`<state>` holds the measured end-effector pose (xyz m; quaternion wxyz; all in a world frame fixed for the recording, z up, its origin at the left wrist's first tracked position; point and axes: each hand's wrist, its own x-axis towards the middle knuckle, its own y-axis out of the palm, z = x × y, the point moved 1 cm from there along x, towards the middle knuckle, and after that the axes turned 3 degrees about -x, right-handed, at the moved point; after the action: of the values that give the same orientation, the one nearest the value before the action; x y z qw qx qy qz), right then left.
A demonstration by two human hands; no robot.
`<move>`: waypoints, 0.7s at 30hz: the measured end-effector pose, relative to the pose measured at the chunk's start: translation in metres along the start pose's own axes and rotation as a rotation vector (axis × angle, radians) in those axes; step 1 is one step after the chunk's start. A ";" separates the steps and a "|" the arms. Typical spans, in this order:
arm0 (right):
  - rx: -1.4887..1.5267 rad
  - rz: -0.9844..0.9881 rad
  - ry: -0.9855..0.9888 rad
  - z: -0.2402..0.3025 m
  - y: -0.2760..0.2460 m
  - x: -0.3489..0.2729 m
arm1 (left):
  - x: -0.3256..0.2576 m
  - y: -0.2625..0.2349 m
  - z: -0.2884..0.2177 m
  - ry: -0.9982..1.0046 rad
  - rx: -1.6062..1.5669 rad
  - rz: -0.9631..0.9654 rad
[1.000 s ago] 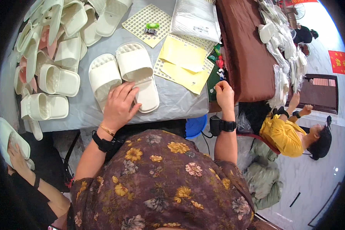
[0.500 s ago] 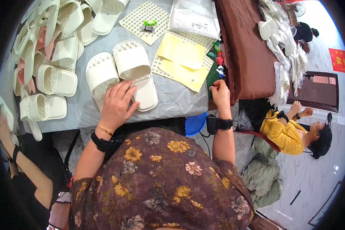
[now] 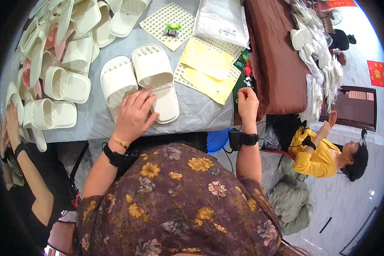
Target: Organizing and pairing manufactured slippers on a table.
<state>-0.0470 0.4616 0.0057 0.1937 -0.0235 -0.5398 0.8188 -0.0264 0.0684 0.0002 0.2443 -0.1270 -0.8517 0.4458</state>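
Two cream slide slippers stand side by side on the table before me, the left slipper [image 3: 118,80] and the right slipper [image 3: 152,66], their straps away from me. My left hand [image 3: 135,112] lies over their near ends with its fingers stretched out, fingertips on the inner edges of both footbeds. At the table's right edge, beside some small wrapped candies [image 3: 247,70], my right hand [image 3: 247,104] is raised with thumb and fingers drawn together. Whatever is in that pinch, if anything, is too small to make out. Yellow sticker sheets [image 3: 207,70] lie between the slippers and my right hand.
A heap of cream slippers [image 3: 74,85], with a few pink ones, covers the table's left side. A silver padded bag [image 3: 221,21] and another sticker sheet [image 3: 167,25] lie at the back. Brown cloth [image 3: 277,59] borders the right. A co-worker's hands [image 3: 12,123] are at the far left.
My left hand stays on the slippers, and my right fingers have drawn closer together. At the far left, the co-worker's hands have shifted. The person in yellow has moved their hands.
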 end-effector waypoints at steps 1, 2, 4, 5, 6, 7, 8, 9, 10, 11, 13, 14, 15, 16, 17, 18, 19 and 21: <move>0.042 0.007 -0.061 0.014 -0.001 -0.001 | 0.000 0.000 0.000 -0.002 0.001 0.001; 0.083 0.012 -0.121 0.025 0.001 -0.003 | 0.000 -0.001 0.000 0.009 0.017 -0.016; 0.070 0.050 -0.165 0.033 0.011 -0.007 | 0.001 -0.001 -0.001 0.018 0.035 -0.033; 0.045 0.071 -0.156 0.038 0.015 -0.009 | 0.001 -0.001 -0.001 0.017 0.034 -0.035; 0.020 0.092 -0.147 0.044 0.016 -0.012 | 0.001 0.000 -0.001 0.016 0.034 -0.037; 0.022 0.095 -0.149 0.048 0.019 -0.014 | 0.000 0.000 0.000 0.013 0.036 -0.037; 0.015 0.098 -0.149 0.051 0.021 -0.016 | 0.000 0.000 0.000 0.008 0.016 -0.023; 0.007 0.101 -0.148 0.053 0.023 -0.018 | 0.000 0.001 0.001 0.004 -0.005 -0.009; 0.009 0.103 -0.150 0.055 0.024 -0.019 | 0.000 0.001 0.001 0.001 -0.003 -0.009; -0.005 0.108 -0.144 0.057 0.026 -0.020 | 0.000 0.001 0.001 0.004 -0.006 -0.012; -0.020 0.113 -0.139 0.058 0.027 -0.020 | 0.001 0.000 0.001 0.006 -0.009 -0.015; 0.010 0.121 -0.143 0.058 0.028 -0.019 | 0.001 -0.001 0.000 0.018 0.006 -0.030; 0.039 0.129 -0.147 0.057 0.028 -0.019 | 0.002 -0.002 0.000 0.030 0.020 -0.045; 0.040 0.130 -0.149 0.056 0.029 -0.018 | 0.002 -0.002 0.000 0.029 0.021 -0.045; 0.071 0.139 -0.147 0.054 0.030 -0.017 | 0.002 -0.002 0.000 0.030 0.015 -0.046; 0.102 0.148 -0.145 0.053 0.031 -0.017 | 0.002 -0.003 0.000 0.030 0.009 -0.046; 0.104 0.151 -0.149 0.052 0.032 -0.016 | 0.001 -0.003 0.000 0.026 0.012 -0.047; 0.136 0.174 -0.115 0.049 0.033 -0.015 | 0.000 -0.001 0.001 0.014 -0.022 -0.024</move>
<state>-0.0549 0.4023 -0.0058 0.0917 -0.0100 -0.4891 0.8673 -0.0270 0.0668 0.0009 0.2541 -0.1224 -0.8563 0.4327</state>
